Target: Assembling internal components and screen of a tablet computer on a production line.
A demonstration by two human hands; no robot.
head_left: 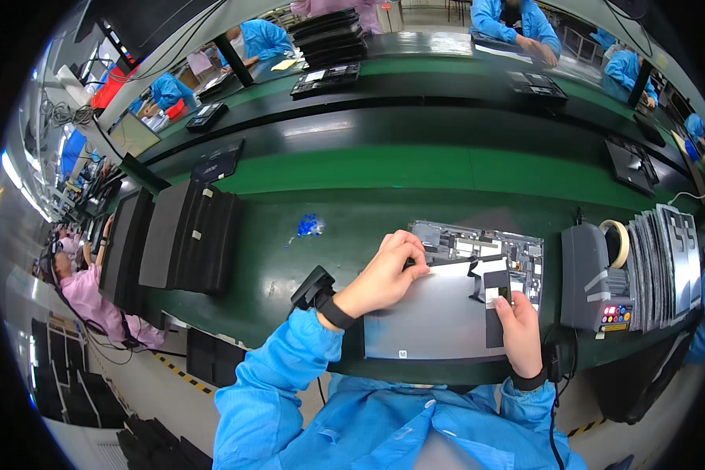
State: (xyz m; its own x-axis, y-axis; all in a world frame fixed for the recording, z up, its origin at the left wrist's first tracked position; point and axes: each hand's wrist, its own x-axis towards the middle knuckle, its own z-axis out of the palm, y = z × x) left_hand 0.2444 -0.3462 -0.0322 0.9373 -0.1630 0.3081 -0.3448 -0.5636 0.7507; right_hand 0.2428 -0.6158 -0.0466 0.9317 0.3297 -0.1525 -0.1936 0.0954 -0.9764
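A flat silver panel (431, 321) lies before me at the table's near edge. Beyond it and to its right shows an opened tablet-like device (454, 241), its circuit boards exposed. A black flex cable (475, 283) stands up near the panel's upper edge, beside a dark strip (494, 325). My left hand (388, 276) is closed in a pinch at the panel's upper left, by the device; what its fingertips hold is hidden. My right hand (518, 329) grips the panel's right side, thumb on the dark strip and the other fingers mostly out of sight.
At right stand a grey tape dispenser (583, 274), a tape roll (616, 244) and a row of upright silver panels (654, 266). Black padded trays (188, 235) stand at left. Small blue pieces (309, 225) lie mid-table. Opened devices (325, 80) rest beyond; co-workers sit across.
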